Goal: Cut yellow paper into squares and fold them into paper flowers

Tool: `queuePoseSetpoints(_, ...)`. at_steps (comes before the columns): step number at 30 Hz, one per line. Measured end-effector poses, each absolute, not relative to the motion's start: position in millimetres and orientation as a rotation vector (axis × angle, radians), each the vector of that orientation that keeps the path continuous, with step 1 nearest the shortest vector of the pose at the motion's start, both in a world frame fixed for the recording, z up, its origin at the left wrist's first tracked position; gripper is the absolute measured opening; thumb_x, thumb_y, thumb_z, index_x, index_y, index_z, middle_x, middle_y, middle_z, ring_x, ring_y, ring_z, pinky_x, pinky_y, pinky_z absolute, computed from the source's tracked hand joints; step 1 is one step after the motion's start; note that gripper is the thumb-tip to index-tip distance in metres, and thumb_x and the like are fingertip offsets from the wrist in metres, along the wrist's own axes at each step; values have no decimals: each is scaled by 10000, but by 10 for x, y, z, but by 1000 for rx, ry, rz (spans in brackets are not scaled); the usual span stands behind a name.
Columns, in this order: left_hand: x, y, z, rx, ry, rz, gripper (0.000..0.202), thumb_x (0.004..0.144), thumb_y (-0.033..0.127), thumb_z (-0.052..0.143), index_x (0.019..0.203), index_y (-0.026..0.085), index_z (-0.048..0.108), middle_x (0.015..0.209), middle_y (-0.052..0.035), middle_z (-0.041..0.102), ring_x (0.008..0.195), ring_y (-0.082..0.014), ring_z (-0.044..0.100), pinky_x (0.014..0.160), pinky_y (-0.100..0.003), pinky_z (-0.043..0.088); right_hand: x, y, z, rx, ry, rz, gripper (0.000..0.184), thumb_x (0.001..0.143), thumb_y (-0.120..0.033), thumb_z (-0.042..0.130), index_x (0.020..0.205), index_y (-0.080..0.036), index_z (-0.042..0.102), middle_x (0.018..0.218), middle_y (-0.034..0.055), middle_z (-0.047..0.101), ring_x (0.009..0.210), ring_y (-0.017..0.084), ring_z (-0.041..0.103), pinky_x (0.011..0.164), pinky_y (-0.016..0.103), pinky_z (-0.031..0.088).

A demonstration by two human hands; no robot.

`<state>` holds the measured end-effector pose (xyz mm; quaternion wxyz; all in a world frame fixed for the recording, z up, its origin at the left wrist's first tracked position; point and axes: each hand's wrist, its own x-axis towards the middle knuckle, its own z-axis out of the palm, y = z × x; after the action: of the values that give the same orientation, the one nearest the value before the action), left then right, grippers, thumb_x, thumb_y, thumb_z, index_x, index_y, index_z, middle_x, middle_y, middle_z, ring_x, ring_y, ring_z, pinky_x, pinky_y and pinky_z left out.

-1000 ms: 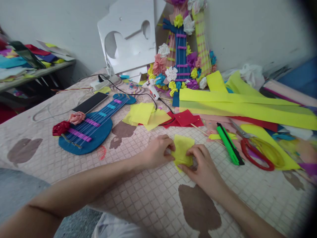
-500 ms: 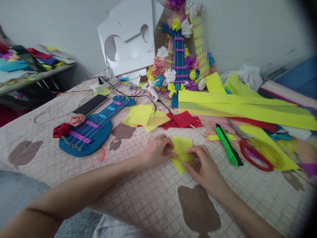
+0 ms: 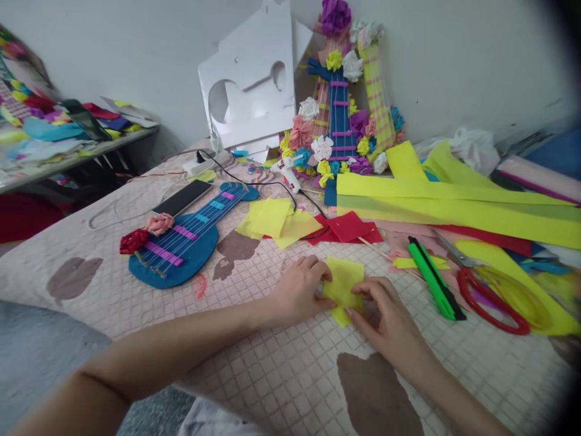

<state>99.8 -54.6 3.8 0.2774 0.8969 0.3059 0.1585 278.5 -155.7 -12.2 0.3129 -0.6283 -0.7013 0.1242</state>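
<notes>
Between my two hands, just above the tablecloth, is a small piece of yellow crepe paper [image 3: 344, 280] with a narrower end pointing toward me. My left hand [image 3: 302, 289] pinches its left edge between thumb and curled fingers. On the right edge, my right hand [image 3: 380, 306] grips the same piece between thumb and forefinger. Beyond them lie a pile of yellow paper squares [image 3: 269, 218] and some red paper squares [image 3: 349, 226]. To the left rests a blue toy guitar [image 3: 186, 245] with purple frets, strings and paper roses [image 3: 147, 231].
Right of my hands lie a green utility knife [image 3: 436, 278] and red-handled scissors [image 3: 492, 303]. Long yellow paper strips [image 3: 454, 203] stretch behind them. A glue gun [image 3: 289, 175], its cord, a phone [image 3: 183, 197] and flower-covered guitars [image 3: 341, 115] stand or lie farther back.
The view has shifted, so everything sits a little farther right and lower. Both hands keep their hold on the yellow paper, with little visible change in it.
</notes>
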Motion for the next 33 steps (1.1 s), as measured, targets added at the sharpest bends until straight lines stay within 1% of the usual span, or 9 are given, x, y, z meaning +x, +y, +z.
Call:
queuePoseSetpoints(6,986,-537,19,2404,810,441,353,656,309,746,908,167,543,954,-54,565,925,-213,525,813,-339,445,2791,-1545,-163,-1657,-1865,305,212,793,-198,551,977,-226,451,970,73,466,911,244,504,749,411,479)
queuePoseSetpoints(11,979,-531,17,2390,798,456,261,696,238,694,900,163,550,940,-56,566,914,-206,527,809,-328,442,2800,-1559,-146,-1665,-1850,326,163,828,-225,527,977,-220,460,973,73,471,929,234,503,764,398,481)
queuePoseSetpoints(15,982,-534,10,2357,798,485,239,697,227,680,884,162,547,936,-60,570,910,-211,526,815,-342,435,2812,-1575,-145,-1668,-1842,347,140,849,-240,506,982,-217,469,982,75,478,930,227,507,755,377,485)
queuePoseSetpoints(16,984,-533,2,2332,799,503,260,695,223,678,907,161,541,927,-58,573,905,-210,526,814,-344,434,2814,-1575,-150,-1666,-1838,349,139,851,-243,504,983,-217,470,978,75,481,920,225,510,746,373,487)
queuePoseSetpoints(18,986,-525,-22,2235,815,554,391,705,212,661,1055,155,496,898,-46,578,861,-193,530,778,-330,443,2816,-1569,-163,-1664,-1826,360,137,850,-247,501,981,-219,472,970,73,488,900,222,518,728,367,491)
queuePoseSetpoints(20,986,-504,-50,2108,837,605,557,730,193,618,1229,153,372,868,-26,574,772,-159,529,696,-292,449,2818,-1561,-177,-1664,-1812,373,139,848,-250,500,981,-221,472,969,74,492,894,223,523,717,365,494)
queuePoseSetpoints(22,981,-476,-73,2027,853,640,609,744,164,567,1289,167,295,844,-8,566,690,-128,513,616,-252,432,2821,-1557,-188,-1667,-1801,382,139,849,-257,497,981,-222,470,975,77,494,897,225,526,711,364,496)
queuePoseSetpoints(25,968,-447,-88,2014,845,661,556,730,137,540,1249,176,343,819,3,557,664,-112,508,587,-230,419,2826,-1559,-191,-1670,-1807,387,140,855,-269,497,984,-222,469,983,79,493,892,222,527,712,366,497)
queuePoseSetpoints(33,965,-468,-58,2033,802,649,472,725,144,566,1174,149,422,783,2,555,644,-106,511,571,-221,423,2829,-1568,-173,-1673,-1811,386,133,859,-265,492,982,-224,464,978,77,489,866,213,525,695,363,499)
